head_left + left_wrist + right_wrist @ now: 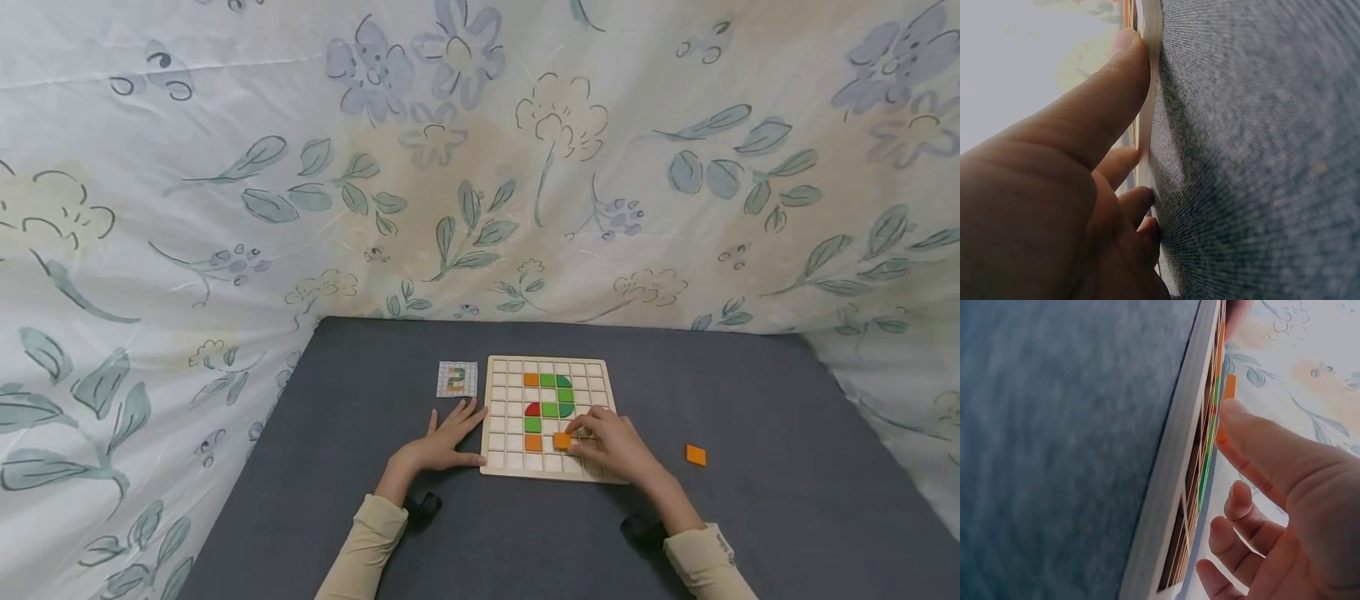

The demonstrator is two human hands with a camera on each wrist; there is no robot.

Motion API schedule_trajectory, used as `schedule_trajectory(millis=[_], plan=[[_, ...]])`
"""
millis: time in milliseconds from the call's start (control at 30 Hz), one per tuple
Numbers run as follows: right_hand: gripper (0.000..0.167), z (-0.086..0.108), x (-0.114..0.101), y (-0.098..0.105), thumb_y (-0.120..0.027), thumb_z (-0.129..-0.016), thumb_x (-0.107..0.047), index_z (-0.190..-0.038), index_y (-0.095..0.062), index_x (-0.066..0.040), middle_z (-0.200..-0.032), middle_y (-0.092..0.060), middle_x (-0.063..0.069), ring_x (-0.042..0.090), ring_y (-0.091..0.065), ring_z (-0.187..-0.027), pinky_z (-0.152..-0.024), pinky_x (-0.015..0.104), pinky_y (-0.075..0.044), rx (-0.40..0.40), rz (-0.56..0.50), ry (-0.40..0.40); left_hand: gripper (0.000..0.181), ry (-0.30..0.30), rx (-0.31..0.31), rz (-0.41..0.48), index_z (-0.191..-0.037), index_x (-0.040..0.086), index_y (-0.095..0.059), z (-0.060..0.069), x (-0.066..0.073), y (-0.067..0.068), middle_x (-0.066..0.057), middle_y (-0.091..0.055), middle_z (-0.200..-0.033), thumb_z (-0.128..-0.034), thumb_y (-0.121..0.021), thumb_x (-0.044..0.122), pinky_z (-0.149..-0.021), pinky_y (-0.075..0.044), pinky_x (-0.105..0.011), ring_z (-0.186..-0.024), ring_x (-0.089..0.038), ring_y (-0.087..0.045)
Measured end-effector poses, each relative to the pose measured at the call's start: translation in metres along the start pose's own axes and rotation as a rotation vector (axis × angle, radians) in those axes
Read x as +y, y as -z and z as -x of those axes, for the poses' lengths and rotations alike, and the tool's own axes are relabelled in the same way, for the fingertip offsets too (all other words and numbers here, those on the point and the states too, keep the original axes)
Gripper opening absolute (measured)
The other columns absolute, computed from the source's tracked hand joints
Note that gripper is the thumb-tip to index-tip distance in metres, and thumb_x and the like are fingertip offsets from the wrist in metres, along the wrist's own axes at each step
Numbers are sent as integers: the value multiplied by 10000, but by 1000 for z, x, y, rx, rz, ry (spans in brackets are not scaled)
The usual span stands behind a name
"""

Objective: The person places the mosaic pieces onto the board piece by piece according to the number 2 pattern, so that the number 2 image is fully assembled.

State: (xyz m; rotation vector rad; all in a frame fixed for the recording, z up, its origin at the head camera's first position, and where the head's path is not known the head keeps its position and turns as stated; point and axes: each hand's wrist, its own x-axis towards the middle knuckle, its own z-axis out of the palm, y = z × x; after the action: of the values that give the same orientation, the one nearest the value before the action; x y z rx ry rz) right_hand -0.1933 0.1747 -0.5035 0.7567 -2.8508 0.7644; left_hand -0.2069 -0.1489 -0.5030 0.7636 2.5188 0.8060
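Note:
A wooden grid board [504, 460] lies on the dark table, with orange, green and red tiles set in some of its squares. Between thumb and fingertip, my right hand [617, 446] pinches an orange square tile [562, 441] over the lower part of the grid. In the right wrist view that orange tile [1230, 387] is held just above the board's surface. My left hand [442, 442] rests at the board's left edge, fingers spread and fairly straight. The left wrist view shows its thumb [1110, 87] touching the board's side.
A small pattern card [457, 379] with a coloured figure on a grid lies left of the board's top corner. Another orange tile [696, 455] is on the table to the right. Flowered cloth [480, 167] hangs behind the table.

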Motion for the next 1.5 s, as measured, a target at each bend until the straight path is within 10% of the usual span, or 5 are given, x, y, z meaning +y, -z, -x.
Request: schedule_trajectory(millis=[1500], plan=[[205, -4, -10, -7, -778, -743, -289, -918, -693, -224, -768, -511, -65, 77, -440, -682, -659, 312, -302, 22, 29, -43, 802, 13, -4, 0, -1506, 188, -154, 0, 1, 0, -100, -38, -1563, -881, -603, 416, -1056, 114, -640, -1433, -297, 36]])
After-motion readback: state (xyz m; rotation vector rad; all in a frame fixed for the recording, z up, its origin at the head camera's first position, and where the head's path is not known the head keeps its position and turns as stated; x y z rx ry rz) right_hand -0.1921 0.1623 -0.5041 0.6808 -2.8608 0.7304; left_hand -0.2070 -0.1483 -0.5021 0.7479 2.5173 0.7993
